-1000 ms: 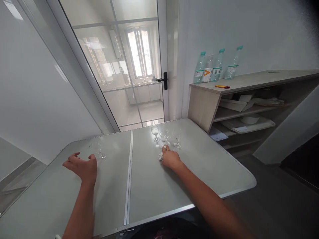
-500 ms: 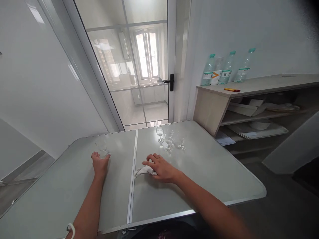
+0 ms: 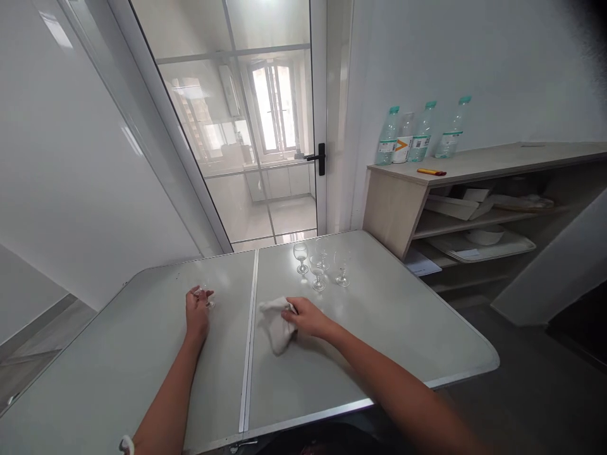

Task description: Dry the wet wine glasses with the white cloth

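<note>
My left hand (image 3: pixel 197 314) is closed around a small clear stemmed glass (image 3: pixel 205 294) on the left half of the grey table (image 3: pixel 379 328). My right hand (image 3: pixel 307 317) grips a white cloth (image 3: pixel 275 321), which hangs slightly lifted above the table just right of the centre seam. Several more small stemmed glasses (image 3: pixel 318 263) stand in a cluster farther back on the right half of the table, beyond my right hand.
A wooden shelf unit (image 3: pixel 393 202) stands at the right with water bottles (image 3: pixel 417 131) and a yellow-red pen (image 3: pixel 430 172) on top. A glass door (image 3: pixel 265 126) with a black handle is behind the table. Papers and trays lie on the lower shelves.
My right hand left the cluster of glasses, moved the cloth left toward the seam and picked it up. My left hand reached forward and closed on the lone glass.
</note>
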`<state>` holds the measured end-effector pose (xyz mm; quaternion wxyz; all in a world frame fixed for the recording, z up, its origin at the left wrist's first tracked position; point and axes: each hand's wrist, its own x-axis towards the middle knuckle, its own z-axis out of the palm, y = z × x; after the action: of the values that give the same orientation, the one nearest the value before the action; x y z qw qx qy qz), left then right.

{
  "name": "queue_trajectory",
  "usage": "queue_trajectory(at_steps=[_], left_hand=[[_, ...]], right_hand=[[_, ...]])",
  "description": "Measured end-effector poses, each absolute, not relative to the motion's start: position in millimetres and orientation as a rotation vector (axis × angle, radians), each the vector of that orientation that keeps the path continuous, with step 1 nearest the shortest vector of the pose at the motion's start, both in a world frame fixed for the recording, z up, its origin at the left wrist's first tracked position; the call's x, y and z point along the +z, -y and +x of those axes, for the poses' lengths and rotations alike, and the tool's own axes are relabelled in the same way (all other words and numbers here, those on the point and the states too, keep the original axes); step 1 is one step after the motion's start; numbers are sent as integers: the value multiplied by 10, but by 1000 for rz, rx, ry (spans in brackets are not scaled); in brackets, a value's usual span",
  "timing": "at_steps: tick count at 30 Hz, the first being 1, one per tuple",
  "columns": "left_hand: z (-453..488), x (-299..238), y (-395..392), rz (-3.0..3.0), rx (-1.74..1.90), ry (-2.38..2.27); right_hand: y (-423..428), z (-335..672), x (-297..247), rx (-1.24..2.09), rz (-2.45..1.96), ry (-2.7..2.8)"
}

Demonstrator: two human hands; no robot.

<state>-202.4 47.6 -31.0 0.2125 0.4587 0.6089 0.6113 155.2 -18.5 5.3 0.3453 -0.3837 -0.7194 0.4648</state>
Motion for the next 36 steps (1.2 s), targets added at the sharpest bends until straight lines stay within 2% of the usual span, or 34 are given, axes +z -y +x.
queue_trajectory(at_steps=[3, 5, 10, 16, 18, 24, 28, 31, 36], left_hand=[[-1830, -212, -326, 1535, 1572, -1659], [-1662, -140, -188, 1846, 1403, -1626], [-1133, -82, 104, 2291, 1053, -1460], [-793, -178, 157, 2344, 929, -1526], [-815, -197, 155, 2430, 872, -1528], [-881, -227, 194, 2672, 704, -1315], [-859, -236, 233, 2761, 701, -1281], [-838, -213, 274, 2836, 645, -1237], [-727, -109, 342, 2770, 541, -1262]], right_hand=[[113, 1532, -11, 1562, -994, 1383], [68, 1530, -26, 1553, -972, 1183], [25, 1559, 16, 1129, -886, 1163], [136, 1667, 124, 596, -738, 1841], [161, 1713, 171, 534, -613, 1987], [209, 1815, 195, 967, -553, 2228], [227, 1815, 114, 901, -489, 2373], [213, 1783, 93, 1030, -514, 2421], [179, 1747, 120, 1429, -545, 1890]])
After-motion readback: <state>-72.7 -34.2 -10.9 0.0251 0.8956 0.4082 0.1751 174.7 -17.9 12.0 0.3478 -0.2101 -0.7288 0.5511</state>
